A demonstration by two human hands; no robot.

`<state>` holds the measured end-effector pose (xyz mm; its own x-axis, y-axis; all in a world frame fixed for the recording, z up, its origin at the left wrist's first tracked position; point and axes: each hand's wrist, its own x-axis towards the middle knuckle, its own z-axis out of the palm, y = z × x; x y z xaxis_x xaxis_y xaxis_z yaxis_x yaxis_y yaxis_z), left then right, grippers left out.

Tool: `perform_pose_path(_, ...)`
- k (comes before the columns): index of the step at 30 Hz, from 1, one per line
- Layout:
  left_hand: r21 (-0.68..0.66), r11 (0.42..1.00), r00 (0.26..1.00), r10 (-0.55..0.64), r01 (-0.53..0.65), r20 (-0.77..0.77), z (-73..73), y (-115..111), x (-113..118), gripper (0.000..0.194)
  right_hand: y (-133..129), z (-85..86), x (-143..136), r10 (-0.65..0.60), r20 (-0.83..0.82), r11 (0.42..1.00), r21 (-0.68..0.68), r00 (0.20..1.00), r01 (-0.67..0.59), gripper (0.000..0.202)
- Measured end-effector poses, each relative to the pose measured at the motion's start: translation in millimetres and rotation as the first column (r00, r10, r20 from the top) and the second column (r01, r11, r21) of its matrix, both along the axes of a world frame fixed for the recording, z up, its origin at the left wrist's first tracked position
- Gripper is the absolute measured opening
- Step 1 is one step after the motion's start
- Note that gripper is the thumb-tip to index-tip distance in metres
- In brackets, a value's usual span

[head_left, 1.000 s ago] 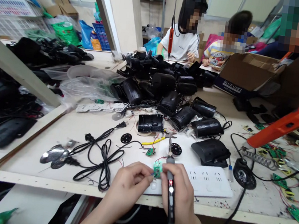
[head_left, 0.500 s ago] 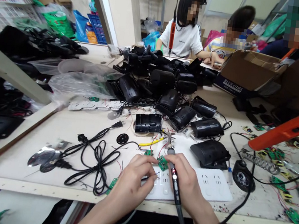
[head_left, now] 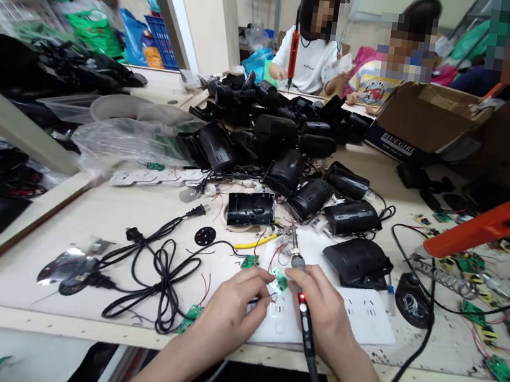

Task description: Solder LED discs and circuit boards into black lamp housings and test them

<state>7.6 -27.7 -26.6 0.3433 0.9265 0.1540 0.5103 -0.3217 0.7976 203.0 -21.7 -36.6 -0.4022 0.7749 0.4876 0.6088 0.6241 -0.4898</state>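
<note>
My right hand (head_left: 322,300) is closed around a black soldering iron (head_left: 307,326) with a red light, its metal tip pointing up and away above the board. My left hand (head_left: 238,301) is pinched; a thin dark wire shows between thumb and fingers. Between the fingertips of both hands is a small green circuit board (head_left: 279,280), over a white socket strip (head_left: 367,321). Just beyond my left fingers lies another green board (head_left: 249,262). A yellow tube (head_left: 255,242) lies near a black housing (head_left: 251,209), which rests on a tape roll.
Black housings (head_left: 308,199) are heaped across the middle. Coiled black cables (head_left: 167,286) lie left. An orange tool (head_left: 490,225) and a spring (head_left: 447,279) stand right. Two people sit opposite, behind the pile, near an open carton (head_left: 426,119); another is partly visible at right.
The soldering iron and my right hand have shifted slightly right, and the tip sits a little farther from the board. Across the table, a person now holds up a pale object.
</note>
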Motion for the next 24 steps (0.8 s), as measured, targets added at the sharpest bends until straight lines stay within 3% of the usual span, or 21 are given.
perform_pose_path(4,0.010,0.998,0.998,0.054,-0.054,-0.009,0.5,2.5,4.2,0.016,-9.4,2.2,4.7,-0.082,-0.123,0.992,0.085,0.989,0.092,0.026)
perform_pose_path(7,0.044,0.995,0.995,0.092,-0.091,-0.025,0.3,3.3,7.1,0.015,-21.9,4.2,9.9,-0.120,-0.163,0.990,0.059,0.979,0.131,0.024)
perform_pose_path(14,0.159,0.974,0.983,0.175,-0.164,-0.062,-7.5,0.2,12.0,0.013,-55.5,2.9,23.2,-0.075,-0.362,0.996,-0.072,0.929,0.052,0.019)
perform_pose_path(17,0.196,0.966,0.980,0.185,-0.168,-0.069,-11.3,-1.9,11.9,0.012,-69.0,-0.5,23.6,-0.116,-0.368,0.988,-0.134,0.923,0.071,0.021)
perform_pose_path(21,0.224,0.961,0.980,0.184,-0.164,-0.071,-12.2,-2.9,12.1,0.012,-82.0,-5.8,16.0,-0.291,-0.316,0.951,-0.199,0.903,0.236,0.022)
perform_pose_path(24,0.234,0.961,0.981,0.173,-0.149,-0.083,-8.9,-2.4,13.8,0.013,-85.7,-8.4,12.0,-0.320,-0.299,0.940,-0.217,0.899,0.262,0.021)
